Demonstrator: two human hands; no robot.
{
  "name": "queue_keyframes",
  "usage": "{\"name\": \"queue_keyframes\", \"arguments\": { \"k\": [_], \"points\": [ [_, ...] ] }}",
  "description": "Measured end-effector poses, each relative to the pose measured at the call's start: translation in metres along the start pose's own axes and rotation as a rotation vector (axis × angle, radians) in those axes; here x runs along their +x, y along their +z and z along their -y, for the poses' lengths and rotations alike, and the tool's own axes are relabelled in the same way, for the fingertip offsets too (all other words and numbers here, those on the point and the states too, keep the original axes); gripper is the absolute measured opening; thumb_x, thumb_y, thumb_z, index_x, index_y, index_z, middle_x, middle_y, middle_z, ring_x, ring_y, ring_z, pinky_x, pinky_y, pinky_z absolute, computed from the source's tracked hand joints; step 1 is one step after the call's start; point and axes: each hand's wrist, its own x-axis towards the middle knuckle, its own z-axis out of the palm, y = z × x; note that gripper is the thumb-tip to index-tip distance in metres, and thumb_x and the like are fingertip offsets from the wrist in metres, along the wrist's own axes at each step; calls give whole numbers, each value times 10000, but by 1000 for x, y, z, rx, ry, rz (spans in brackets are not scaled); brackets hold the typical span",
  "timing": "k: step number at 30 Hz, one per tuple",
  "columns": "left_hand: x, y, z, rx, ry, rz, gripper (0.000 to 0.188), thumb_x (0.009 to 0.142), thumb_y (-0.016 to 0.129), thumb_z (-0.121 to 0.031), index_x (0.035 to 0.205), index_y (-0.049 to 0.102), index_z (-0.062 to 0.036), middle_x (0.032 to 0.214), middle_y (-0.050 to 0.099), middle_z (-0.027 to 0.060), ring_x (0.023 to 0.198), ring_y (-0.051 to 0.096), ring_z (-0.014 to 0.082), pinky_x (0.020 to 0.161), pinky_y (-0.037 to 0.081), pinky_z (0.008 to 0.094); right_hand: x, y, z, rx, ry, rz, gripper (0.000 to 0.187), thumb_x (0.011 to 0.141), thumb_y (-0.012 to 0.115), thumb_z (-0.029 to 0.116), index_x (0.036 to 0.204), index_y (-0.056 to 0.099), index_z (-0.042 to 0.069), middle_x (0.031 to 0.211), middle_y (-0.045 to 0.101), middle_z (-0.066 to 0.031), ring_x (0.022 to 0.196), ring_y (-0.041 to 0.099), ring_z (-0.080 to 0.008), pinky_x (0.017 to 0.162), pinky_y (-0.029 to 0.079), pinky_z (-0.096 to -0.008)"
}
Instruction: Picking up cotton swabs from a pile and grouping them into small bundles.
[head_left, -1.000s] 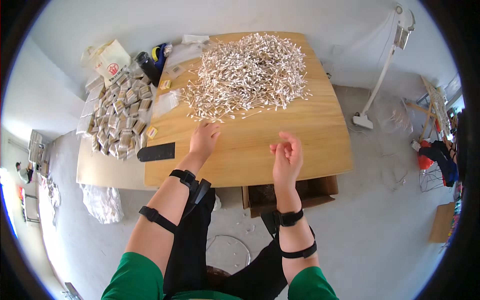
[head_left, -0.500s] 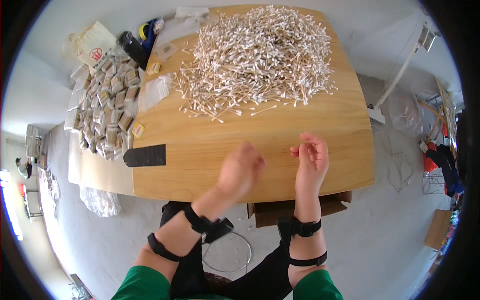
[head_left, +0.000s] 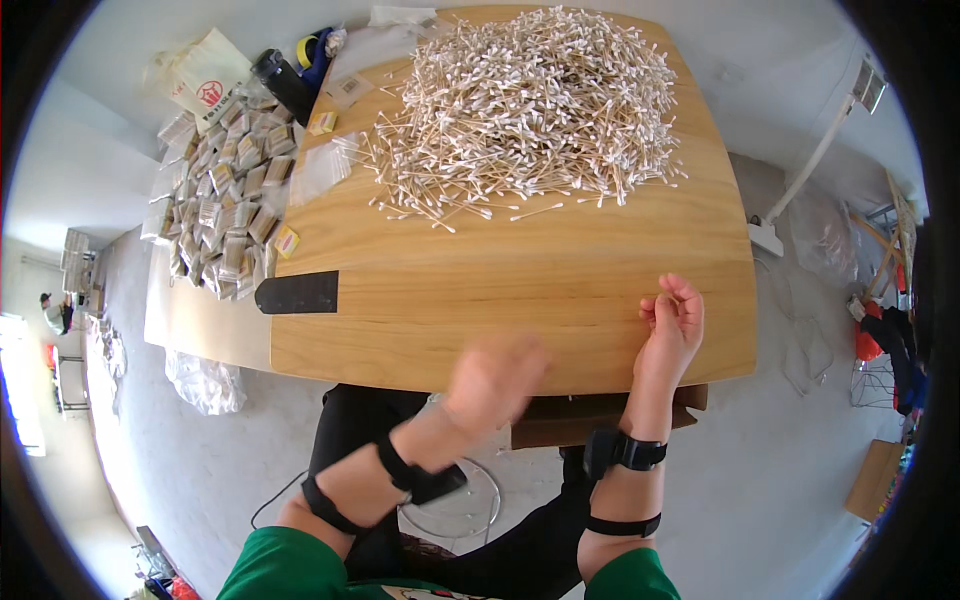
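My left hand (head_left: pixel 493 385) is smeared by motion at the table's near edge, so its fingers cannot be made out. Over the right part of the wooden table (head_left: pixel 480 270), my right hand (head_left: pixel 672 328) is held palm inward. Its fingers are loosely bent and apart, and nothing shows in them. A large heap of cotton swabs (head_left: pixel 530 110) with white tips and pale sticks covers the far part of the table, beyond both hands. One loose cotton swab (head_left: pixel 537 211) lies at the heap's near edge.
Many small packed bags of swabs (head_left: pixel 225 190) are piled at left. Clear plastic bags (head_left: pixel 325 170), a black strip (head_left: pixel 298 292), small yellow boxes (head_left: pixel 287 241) and a black cylindrical container (head_left: pixel 283 85) lie or stand nearby. A cardboard box (head_left: pixel 560 420) sits under the near edge.
My left hand has moved down toward the near edge, its fingers now more blurred. My right hand has shifted right, away from the left. The whole view has tilted slightly.
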Motion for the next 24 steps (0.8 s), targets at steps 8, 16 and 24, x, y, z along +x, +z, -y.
{"name": "queue_keyframes", "arguments": {
  "k": [8, 16, 24],
  "points": [
    [97, -153, -14, 1087, 392, -445, 163, 746, 664, -75, 907, 641, -89, 946, 549, 92, 918, 551, 297, 768, 461, 397, 3, 4, -11, -38, -15, 85, 185, 875, 494, -40, 1023, 579, 32, 987, 573, -35, 696, 533, -80, 641, 470, -220],
    [83, -130, -8, 1188, 343, -390, 86, 755, 655, -107, 812, 601, -68, 912, 535, 92, 908, 536, 309, 785, 442, 404, 2, -3, -5, -39, 17, 114, 150, 894, 500, -13, 1015, 578, 26, 969, 562, -33, 708, 542, -83, 653, 477, -217],
    [4, 5, -14, 891, 416, -138, 112, 725, 642, -61, 813, 580, -31, 914, 530, 121, 866, 529, 306, 747, 439, 388, 9, -7, -12, -49, 1, 115, 145, 891, 507, -13, 1011, 577, 25, 929, 563, -42, 704, 556, -101, 650, 480, -227]
  ]
}}
